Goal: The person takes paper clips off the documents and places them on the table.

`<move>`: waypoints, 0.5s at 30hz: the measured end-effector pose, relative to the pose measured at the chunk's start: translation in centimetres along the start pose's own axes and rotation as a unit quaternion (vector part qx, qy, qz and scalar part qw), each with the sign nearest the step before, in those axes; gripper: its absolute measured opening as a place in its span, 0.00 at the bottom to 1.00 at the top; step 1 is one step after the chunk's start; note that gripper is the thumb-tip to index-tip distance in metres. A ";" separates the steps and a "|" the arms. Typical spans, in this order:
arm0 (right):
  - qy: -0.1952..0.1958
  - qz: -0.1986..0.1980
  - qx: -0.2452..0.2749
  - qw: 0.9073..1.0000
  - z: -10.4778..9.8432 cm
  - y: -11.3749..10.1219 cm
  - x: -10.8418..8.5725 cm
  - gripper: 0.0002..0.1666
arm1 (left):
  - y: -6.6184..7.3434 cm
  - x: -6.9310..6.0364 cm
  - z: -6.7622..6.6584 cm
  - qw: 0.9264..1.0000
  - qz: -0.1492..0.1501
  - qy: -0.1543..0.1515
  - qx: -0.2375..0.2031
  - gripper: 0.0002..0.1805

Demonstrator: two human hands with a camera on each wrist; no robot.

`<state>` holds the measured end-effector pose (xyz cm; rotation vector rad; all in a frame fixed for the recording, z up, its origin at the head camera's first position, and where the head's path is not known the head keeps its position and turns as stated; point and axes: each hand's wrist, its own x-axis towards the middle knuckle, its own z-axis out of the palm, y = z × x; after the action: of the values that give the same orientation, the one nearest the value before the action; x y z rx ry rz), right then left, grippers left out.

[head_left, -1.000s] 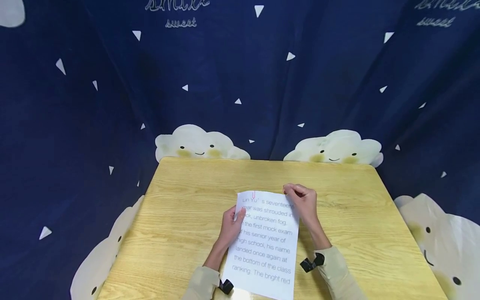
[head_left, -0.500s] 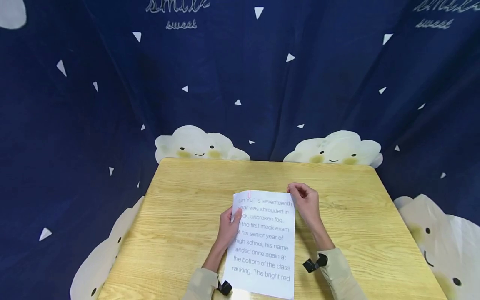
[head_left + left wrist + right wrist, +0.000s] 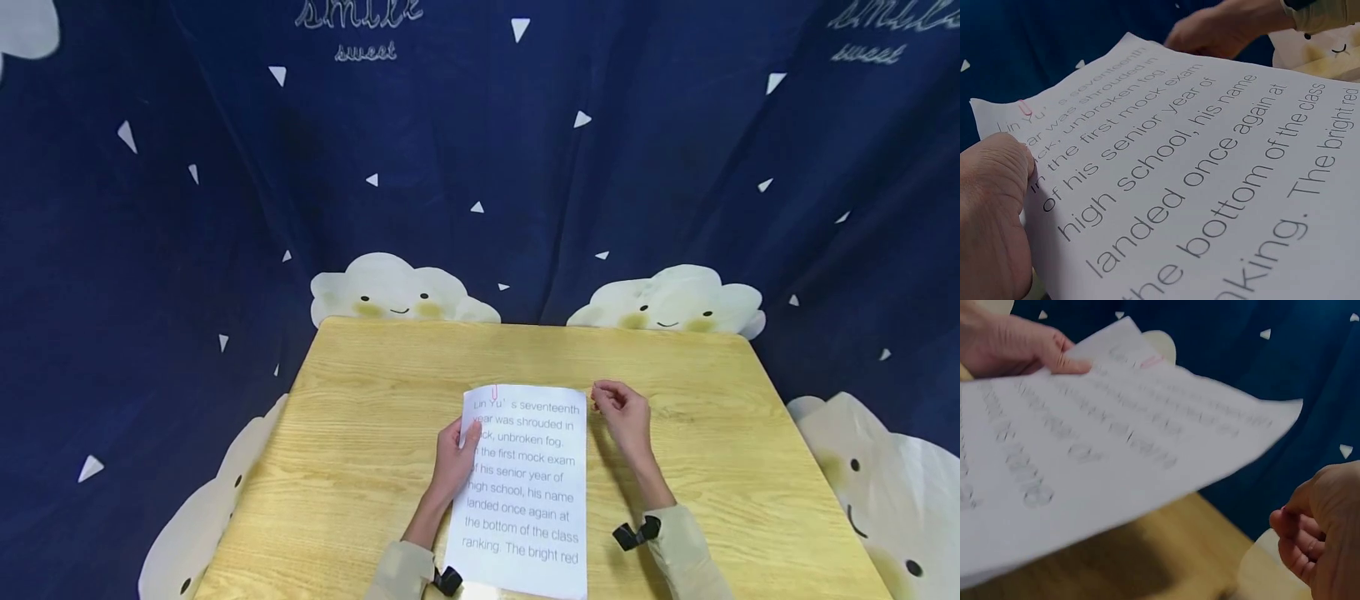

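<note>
Printed paper sheets (image 3: 525, 500) tilt up above the table, with a pinkish-red paper clip (image 3: 494, 392) on the top edge near the left corner. The left hand (image 3: 454, 462) grips their left edge, thumb on the printed face; the fingers behind are hidden. In the left wrist view a second edge (image 3: 1155, 43) peeks out behind the top sheet. Just off the upper right corner, apart from the paper, is the right hand (image 3: 624, 417). Its thumb and forefinger pinch a tiny red thing (image 3: 1284, 509), mostly covered by the fingertips, so its kind is unclear.
Under the hands lies a light wooden table (image 3: 360, 400). A dark blue curtain (image 3: 450, 125) with white triangles and smiling clouds hangs behind and around it. Each wrist carries a small black camera mount (image 3: 636, 533).
The right hand has moved off the paper's top right corner, to the right and slightly toward the person. The sheets and left hand have shifted a little left; the paper clip stays on the top edge.
</note>
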<state>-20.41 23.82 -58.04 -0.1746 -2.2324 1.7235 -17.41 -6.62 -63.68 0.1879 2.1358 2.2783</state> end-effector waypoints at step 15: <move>-0.024 0.029 -0.166 0.985 -0.5 4.5 -0.1 0.08 | -0.1 0.4 0.0 1.000 0.001 0.002 0.002 0.19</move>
<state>-20.62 25.44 -62.29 -0.2785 -2.5613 1.3822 -17.80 -6.54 -63.73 0.1849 2.1447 2.2772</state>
